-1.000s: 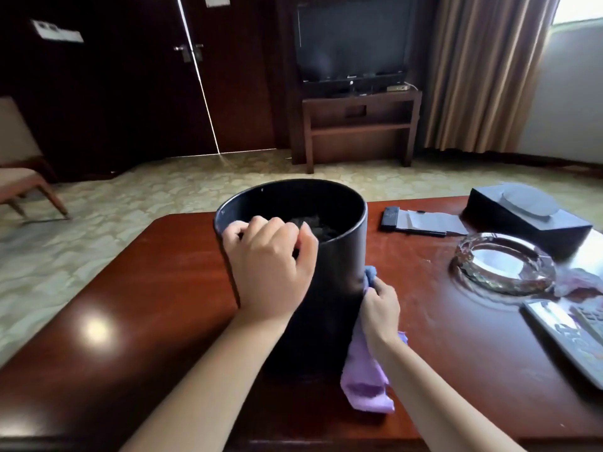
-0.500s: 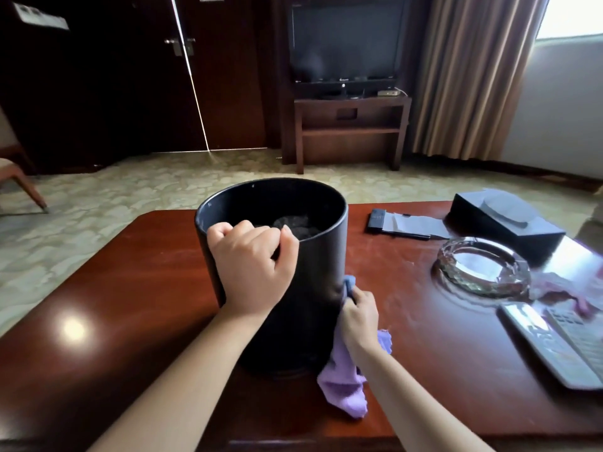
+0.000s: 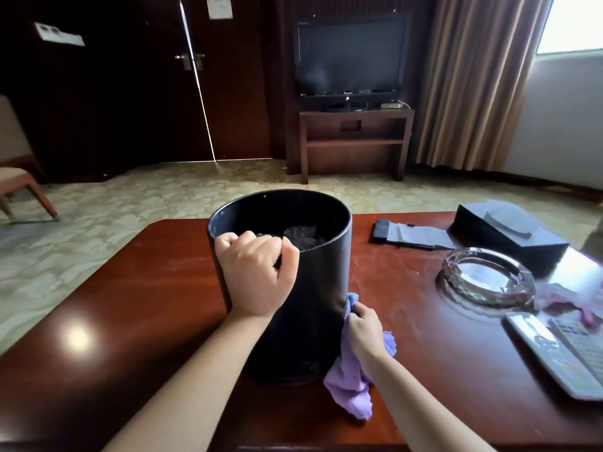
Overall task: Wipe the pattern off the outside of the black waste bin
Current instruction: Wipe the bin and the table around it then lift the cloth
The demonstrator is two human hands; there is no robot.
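Note:
A black cylindrical waste bin [image 3: 316,288] stands upright on a dark red wooden table [image 3: 137,308]. Something dark and crumpled lies inside it. My left hand [image 3: 256,275] grips the bin's near rim, fingers curled over the edge. My right hand [image 3: 363,331] holds a purple cloth [image 3: 349,383] against the lower right side of the bin. The cloth's loose end hangs down onto the table. No pattern shows on the bin's visible side.
To the right on the table are a glass ashtray [image 3: 487,277], a black tissue box [image 3: 509,231], two remote controls [image 3: 561,350], a pink cloth [image 3: 567,301] and a black card holder with paper [image 3: 408,234]. Beyond the table are a TV stand [image 3: 355,138] and a chair [image 3: 19,184].
My right hand with the cloth slid a little down the bin's right side. My left hand kept its grip on the rim. The camera view shifted slightly.

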